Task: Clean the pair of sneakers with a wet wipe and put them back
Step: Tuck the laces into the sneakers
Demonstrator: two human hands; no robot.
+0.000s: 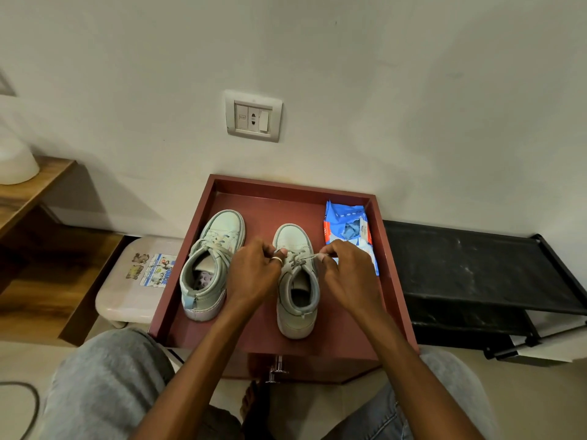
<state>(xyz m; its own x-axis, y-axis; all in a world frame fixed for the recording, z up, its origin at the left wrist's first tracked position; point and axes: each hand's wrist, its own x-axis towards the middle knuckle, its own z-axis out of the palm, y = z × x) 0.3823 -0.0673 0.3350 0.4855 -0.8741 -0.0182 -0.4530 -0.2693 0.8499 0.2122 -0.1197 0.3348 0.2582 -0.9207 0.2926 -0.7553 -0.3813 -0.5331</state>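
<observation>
Two pale grey-green sneakers stand side by side, toes toward the wall, on a dark red box top (pixel 394 312). The left sneaker (pixel 209 265) stands alone, its laces loose. Both my hands are at the laces of the right sneaker (pixel 297 300). My left hand (pixel 254 271) pinches a lace on the shoe's left side. My right hand (pixel 346 271) pinches a lace end and pulls it to the right. A blue wet wipe pack (pixel 346 223) lies open at the box's back right corner, partly behind my right hand.
A raised rim runs round the red box top. A cream stool (pixel 127 290) with stickers stands to its left, beside a wooden shelf (pixel 31 192). A black low rack (pixel 476 268) stands on the right. A wall socket (pixel 253 115) is above. My knees are below the box.
</observation>
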